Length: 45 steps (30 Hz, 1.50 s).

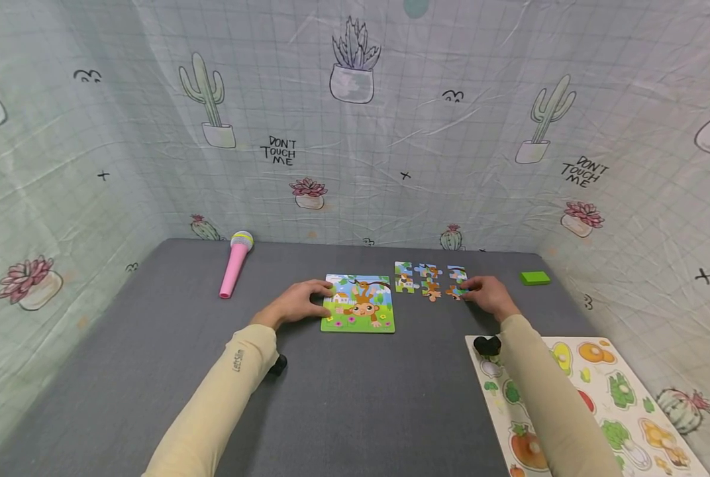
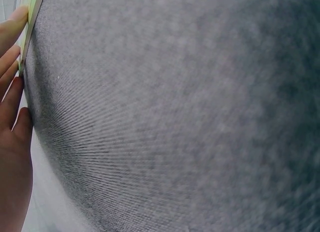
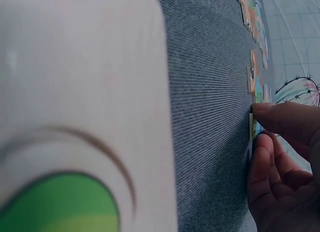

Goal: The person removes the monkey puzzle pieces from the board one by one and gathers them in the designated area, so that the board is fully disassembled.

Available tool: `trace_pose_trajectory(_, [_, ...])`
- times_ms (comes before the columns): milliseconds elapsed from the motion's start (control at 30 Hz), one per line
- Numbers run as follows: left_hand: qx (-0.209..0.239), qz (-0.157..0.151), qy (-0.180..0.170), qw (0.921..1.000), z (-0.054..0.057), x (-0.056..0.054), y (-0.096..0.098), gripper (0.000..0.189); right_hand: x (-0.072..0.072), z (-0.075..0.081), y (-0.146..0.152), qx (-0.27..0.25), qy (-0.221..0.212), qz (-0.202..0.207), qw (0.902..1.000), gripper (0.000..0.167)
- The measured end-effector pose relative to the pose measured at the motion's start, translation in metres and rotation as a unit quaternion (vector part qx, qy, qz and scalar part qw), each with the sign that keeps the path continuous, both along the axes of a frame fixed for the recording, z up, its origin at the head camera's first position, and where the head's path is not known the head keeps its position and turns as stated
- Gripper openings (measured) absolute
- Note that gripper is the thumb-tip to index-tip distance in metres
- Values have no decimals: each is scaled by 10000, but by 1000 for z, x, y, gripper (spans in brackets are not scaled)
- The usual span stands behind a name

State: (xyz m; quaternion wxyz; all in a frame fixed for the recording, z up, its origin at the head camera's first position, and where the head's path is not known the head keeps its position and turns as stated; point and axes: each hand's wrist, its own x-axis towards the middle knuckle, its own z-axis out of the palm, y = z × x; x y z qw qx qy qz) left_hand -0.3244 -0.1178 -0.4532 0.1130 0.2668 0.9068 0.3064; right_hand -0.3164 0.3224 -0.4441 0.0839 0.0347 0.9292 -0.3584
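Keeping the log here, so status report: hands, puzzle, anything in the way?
Left hand touching monkey board, left edge. Right hand pinching lower-right puzzle piece. Gaps between piece columns. Nothing seen blocking; vegetable board beneath right sleeve.

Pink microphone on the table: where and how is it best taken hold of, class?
The microphone is probably best gripped around the middle of its handle, the left hand coming from above its right side. It lies flat, slim handle nearer the camera, wider head farther, and that hand is to its right.
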Motion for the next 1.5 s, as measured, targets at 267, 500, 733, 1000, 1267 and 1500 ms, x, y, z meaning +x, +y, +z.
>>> trace_pose_trajectory(267, [43,-7,31,10000,1,-1,-1,50,0,9,-10,-38,144,-317,9994,34])
trace_pose_trajectory(500, [-13,-45,55,10000,0,0,-1,50,2,22,-59,-706,75,39,9975,38])
trace_pose_trajectory(733, [-134,-208,265,9993,1,-1,-1,48,12,28,-129,-933,208,1253,9875,34])
trace_pose_trajectory(1000, [95,-260,305,9992,0,4,-2,46,27,21,-189,-969,83,2134,9721,34])
trace_pose_trajectory(1267, [208,-255,275,9991,-3,7,-4,50,29,9,-218,-1104,-59,2276,9675,32])
trace_pose_trajectory(1500, [172,-348,312,9988,0,6,-6,47,28,4,-223,-517,461,2532,9649,32])
